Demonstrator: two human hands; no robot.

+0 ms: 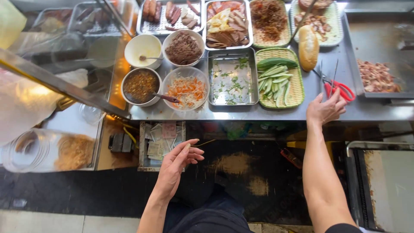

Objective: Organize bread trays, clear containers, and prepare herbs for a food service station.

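Left hand [179, 159] sits closest to the lens, below counter level, palm turned up, fingers loosely curled and spread, gripping nothing. Just beyond it: an open drawer [162, 144] under the counter edge, stuffed with paper banknotes.

Right hand [325, 108] is up at the front edge of the steel counter [332, 114], fingers extended and parted, fingertips touching or just short of the red-handled scissors [340, 88] (can't tell if contact is made; no grip on them yet). Scissors lie flat on the counter, blades pointing away from the person, between the green cucumber tray and the griddle.

Rest of the counter layout:
- bread roll [308, 47] lying just behind the scissors, upright-ish lengthwise, beside the cucumber basket
- green basket of cucumber strips [278, 80], left of the right hand
- steel tray with herb scraps [233, 77], nearly used up
- bowl of shredded carrot and radish pickle [186, 89], with a spoon handle crossing from the dark sauce bowl [140, 85]
- bowl of minced brown meat [183, 46] and a white bowl of pale sauce [143, 49] behind those
- back row: trays of sausages, sliced cold cuts [226, 23], shredded dried meat [269, 19]
- griddle [379, 47] far right, chopped meat on it

Glass case [56, 77] along the left side.
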